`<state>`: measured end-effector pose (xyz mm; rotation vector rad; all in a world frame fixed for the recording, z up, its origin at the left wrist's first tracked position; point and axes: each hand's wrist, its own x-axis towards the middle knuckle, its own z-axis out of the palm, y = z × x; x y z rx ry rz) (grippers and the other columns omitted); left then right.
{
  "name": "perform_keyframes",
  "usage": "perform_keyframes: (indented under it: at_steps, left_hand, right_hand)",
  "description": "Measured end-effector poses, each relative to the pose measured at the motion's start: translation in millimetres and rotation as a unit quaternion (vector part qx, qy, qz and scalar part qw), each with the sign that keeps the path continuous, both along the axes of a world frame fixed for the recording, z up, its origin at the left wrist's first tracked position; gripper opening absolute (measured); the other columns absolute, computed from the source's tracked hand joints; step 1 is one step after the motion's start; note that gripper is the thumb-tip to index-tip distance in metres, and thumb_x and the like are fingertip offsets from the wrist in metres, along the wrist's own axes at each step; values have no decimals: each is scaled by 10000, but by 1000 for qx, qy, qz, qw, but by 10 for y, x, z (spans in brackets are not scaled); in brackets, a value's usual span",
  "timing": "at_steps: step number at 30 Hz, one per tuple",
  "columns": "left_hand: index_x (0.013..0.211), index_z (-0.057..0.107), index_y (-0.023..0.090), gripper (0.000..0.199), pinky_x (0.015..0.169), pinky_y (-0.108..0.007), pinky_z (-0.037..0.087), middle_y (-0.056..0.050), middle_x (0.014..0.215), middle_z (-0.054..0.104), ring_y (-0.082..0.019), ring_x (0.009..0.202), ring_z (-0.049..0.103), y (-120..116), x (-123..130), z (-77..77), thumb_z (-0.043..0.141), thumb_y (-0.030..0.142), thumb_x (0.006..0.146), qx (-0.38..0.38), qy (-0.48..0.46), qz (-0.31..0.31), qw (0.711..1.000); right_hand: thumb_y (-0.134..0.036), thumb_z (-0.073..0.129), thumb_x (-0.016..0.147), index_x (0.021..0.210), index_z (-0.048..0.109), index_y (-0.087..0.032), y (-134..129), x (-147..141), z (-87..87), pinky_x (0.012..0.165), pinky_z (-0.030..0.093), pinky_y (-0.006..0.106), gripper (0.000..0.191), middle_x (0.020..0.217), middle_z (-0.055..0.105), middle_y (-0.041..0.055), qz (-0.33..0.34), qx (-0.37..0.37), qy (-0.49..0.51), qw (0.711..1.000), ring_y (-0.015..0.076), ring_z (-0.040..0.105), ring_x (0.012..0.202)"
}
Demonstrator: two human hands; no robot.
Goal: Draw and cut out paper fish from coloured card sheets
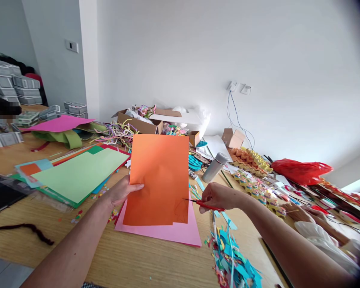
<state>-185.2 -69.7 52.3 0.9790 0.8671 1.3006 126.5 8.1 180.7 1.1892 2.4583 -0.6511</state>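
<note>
The left hand (122,191) pinches orange paper (159,176); the right hand (211,197) grips red scissors (209,206). If the paper wobbles, the snip could go crooked.

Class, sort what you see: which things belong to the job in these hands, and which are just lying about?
In use:
orange sheet, held in the left hand
scissors, in the right hand, blades at the sheet's right edge

Lying about:
flask
red bag
dark pipe cleaner
light green sheet
paper scraps
</note>
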Motion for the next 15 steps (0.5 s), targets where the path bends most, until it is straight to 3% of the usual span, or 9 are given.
perform_keyframes:
  at_steps: [8,15]
  left_hand:
    - [1066,636,184,484,840,-438,515,-100,1125,669,-318,996,631,-10,-5,-1,792,311,626,-6,8,4,1000]
    - [1095,627,179,522,861,-452,508,-109,1145,659,-330,1021,621,-3,0,-13,794,322,622,-2,4,6,1000]
  right_hand:
    - [-704,635,604,527,569,-162,19,-18,-35,420,212,223,552,458,384,-51,0,-17,9,1000,66,298,449]
    - [-678,649,612,572,621,-155,33,-33,-65,414,210,215,525,474,425,-44,7,-24,16,1000,65,304,456]
